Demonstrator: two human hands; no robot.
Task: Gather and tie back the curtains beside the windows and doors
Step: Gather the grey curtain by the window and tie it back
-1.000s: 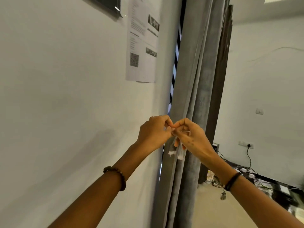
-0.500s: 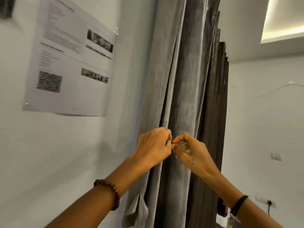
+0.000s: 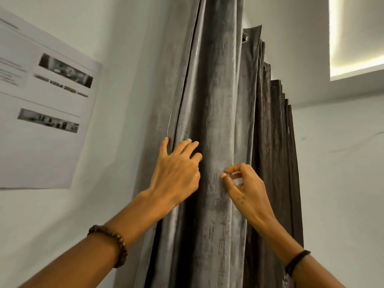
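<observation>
Curtain (image 3: pixel 220 100): grey, gathered in upright folds, hanging beside the wall (image 3: pixel 128 59), mid-frame.
Left hand (image 3: pixel 176 173): fingers spread, tips resting on the left folds.
Right hand (image 3: pixel 247 190): thumb and forefinger curled together at a middle fold; whether they pinch cloth cannot be told.
Paper (image 3: pixel 41 121): printed sheet on the wall, left of the curtain.

both hands on the curtain (image 3: pixel 218 104): left hand (image 3: pixel 176 173) left of right hand (image 3: pixel 247 188); paper sheet (image 3: pixel 41 113) farther left.

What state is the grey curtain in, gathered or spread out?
Gathered: the curtain hangs bunched in tight vertical folds beside the wall. No tie-back shows around it in this view.
</observation>
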